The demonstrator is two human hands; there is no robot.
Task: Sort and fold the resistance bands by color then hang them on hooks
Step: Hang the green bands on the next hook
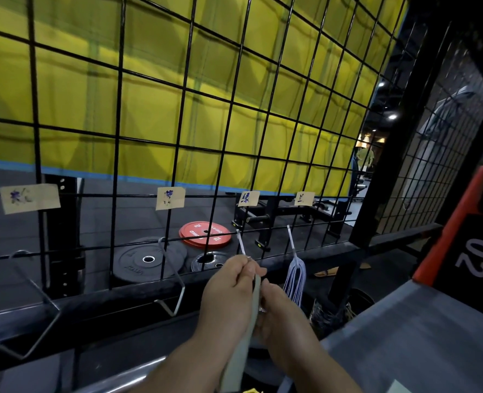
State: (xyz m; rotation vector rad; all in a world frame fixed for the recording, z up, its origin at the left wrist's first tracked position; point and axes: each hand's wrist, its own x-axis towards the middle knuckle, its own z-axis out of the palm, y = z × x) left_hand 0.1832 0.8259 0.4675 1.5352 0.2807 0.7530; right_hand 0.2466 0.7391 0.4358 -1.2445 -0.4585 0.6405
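Pale green band runs up between your 2 hands, in front of the lower part of the wire grid. Your left hand pinches the band's top end with curled fingers, right at the tip of a metal hook that sticks out of the grid. Your fingers cover the tip, so you cannot tell whether the band is over it. Your right hand curls round the band just below, with most of its grip hidden behind the strap. The band's lower end runs out of view at the bottom.

On the next hook to the right along the grid hangs a bunch of lavender bands. 4 paper labels are fixed to the grid above the hooks, their handwriting too blurred to read. Behind the grid, a red weight plate and black plates lie on the floor, and a yellow curtain hangs higher up.
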